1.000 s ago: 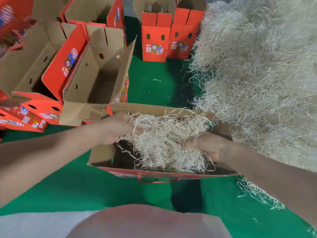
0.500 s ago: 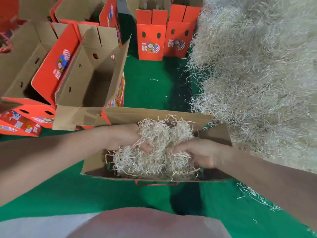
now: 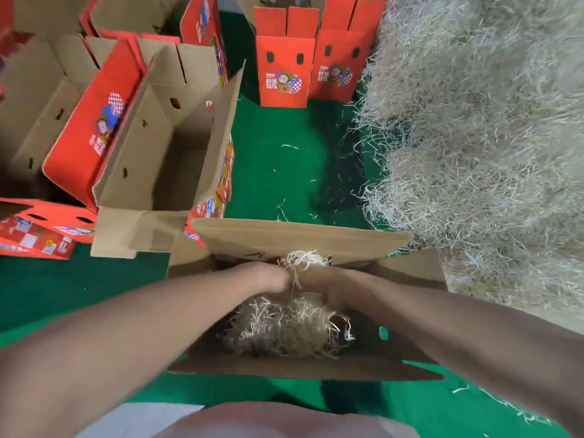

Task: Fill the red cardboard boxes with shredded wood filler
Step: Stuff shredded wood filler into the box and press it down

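From my remote seat, the biggest change is in the open box [image 3: 297, 238] right in front of me. A second ago the wad of shredded wood filler [image 3: 284, 327] was bulging above its rim. Now it sits low inside, below the flaps, against the near wall. My arms have followed it down. The left hand [image 3: 268, 276] and right hand [image 3: 319, 286] have gone from the rim to deep in the box, close together near the far wall, with a small tuft [image 3: 303, 259] poking up between them. I judge this load to be seated but the box only partly filled, since dark space shows to the right of the wad. More filler looks needed from the big heap [image 3: 489, 137] just beside the box on the right.

The heap runs off the top and right edges, so I cannot see how far it goes. The box floor is in shadow and covered by my forearms, which are smeared by motion. On the left, the empty box [image 3: 177, 159] shows bare card inside, though its neighbours are cut off. My fingers are buried in the filler or hidden behind my wrists, so I cannot tell whether either hand grips strands or presses flat.
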